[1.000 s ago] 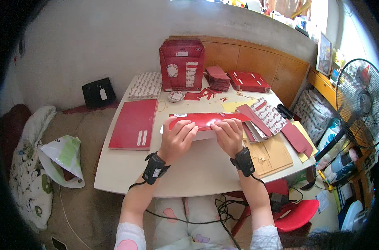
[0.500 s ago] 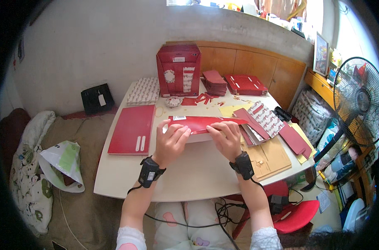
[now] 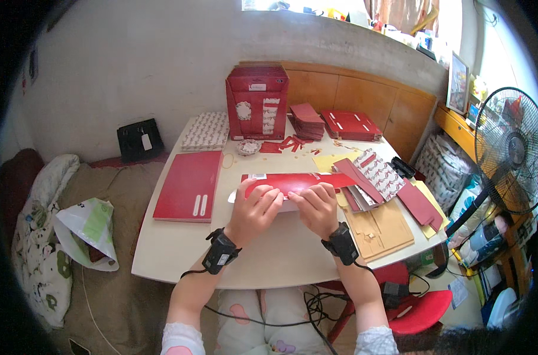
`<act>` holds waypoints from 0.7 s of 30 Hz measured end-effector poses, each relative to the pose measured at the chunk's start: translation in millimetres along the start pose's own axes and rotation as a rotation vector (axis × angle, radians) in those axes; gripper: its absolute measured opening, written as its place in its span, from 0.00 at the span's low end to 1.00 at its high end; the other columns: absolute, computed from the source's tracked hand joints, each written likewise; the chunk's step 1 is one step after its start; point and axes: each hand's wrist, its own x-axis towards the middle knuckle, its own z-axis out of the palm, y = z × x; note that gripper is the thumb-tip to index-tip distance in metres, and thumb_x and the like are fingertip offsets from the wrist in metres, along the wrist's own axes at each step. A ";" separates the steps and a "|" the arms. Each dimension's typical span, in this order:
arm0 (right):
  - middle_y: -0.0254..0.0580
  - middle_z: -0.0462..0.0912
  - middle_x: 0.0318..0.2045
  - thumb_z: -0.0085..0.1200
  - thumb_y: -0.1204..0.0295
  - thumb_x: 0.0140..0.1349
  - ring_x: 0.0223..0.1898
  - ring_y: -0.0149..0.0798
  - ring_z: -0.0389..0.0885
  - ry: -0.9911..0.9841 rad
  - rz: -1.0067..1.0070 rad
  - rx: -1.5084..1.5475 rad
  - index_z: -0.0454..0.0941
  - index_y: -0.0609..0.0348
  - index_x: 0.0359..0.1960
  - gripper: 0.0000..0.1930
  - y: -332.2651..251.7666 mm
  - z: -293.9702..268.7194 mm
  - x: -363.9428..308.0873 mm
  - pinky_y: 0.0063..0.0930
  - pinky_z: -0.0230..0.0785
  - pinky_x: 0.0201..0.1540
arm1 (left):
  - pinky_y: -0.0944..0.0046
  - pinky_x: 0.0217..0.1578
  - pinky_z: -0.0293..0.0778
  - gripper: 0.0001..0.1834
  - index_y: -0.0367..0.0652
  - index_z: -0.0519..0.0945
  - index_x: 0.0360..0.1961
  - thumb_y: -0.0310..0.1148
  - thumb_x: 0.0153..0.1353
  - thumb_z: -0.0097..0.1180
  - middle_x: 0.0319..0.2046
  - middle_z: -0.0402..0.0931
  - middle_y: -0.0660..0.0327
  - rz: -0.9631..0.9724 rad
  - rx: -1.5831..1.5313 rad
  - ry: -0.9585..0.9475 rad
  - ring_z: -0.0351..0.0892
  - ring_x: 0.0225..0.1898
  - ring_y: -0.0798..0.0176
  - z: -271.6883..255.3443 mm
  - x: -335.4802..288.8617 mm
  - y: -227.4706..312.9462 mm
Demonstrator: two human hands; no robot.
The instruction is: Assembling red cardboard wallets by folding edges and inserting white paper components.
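A glossy red cardboard sheet with a white underside is held up over the middle of the table, folded along its near edge. My left hand pinches that near edge left of its middle, fingers curled and closed. Close beside it, my right hand also grips the edge, its fingertips bent over the card. The thumbs are partly hidden. Past the sheet's right end lie a ribbon-patterned card piece and dark red card pieces. Flat red cardboard with two white slots lies to the left.
A tall red box stands at the back, between a patterned stack and dark red cards. Red slotted pieces and a small bowl are there too. Tan cardboard lies right. A black fan stands beyond the table.
My hands have come closer together along the sheet's near edge, the left sliding right and the right slightly left. Both sit a little lower, and the sheet has shifted slightly toward me.
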 end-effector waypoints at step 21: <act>0.30 0.79 0.31 0.59 0.78 0.49 0.35 0.36 0.75 0.047 -0.005 0.023 0.80 0.53 0.35 0.10 2.8 -5.0 3.9 0.34 0.64 0.43 | 0.51 0.57 0.62 0.05 0.44 0.81 0.31 0.27 0.52 0.64 0.30 0.80 0.68 -0.023 -0.085 -0.039 0.78 0.38 0.67 -11.3 3.6 -7.2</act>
